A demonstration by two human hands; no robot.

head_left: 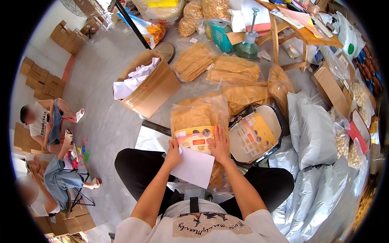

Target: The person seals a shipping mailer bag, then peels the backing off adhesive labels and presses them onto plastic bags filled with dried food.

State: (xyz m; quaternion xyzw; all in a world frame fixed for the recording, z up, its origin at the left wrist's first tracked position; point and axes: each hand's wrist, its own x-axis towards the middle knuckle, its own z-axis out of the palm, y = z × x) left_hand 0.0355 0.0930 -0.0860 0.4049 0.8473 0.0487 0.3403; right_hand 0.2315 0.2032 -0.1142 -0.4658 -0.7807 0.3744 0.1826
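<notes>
In front of me lies a clear plastic bag (194, 115) packed with flat tan-brown sheets. A yellow-and-orange printed label (194, 137) sits on its front. My left hand (173, 156) is closed at the label's left edge, gripping a corner of a white paper sheet (194, 167) that hangs over the bag's lower part. My right hand (219, 143) rests flat with fingers stretched along the label's right edge, holding nothing. Beside it on the right, a black-edged open box (276, 121) contains more printed labels (253, 133).
A cardboard box (152, 91) of crumpled white paper stands ahead left. More filled bags (233, 69) lie beyond. A green spray bottle (248, 46) stands near a wooden table (275, 44). Silver-grey packages (316, 129) are piled at right. Two people (56, 125) sit at left.
</notes>
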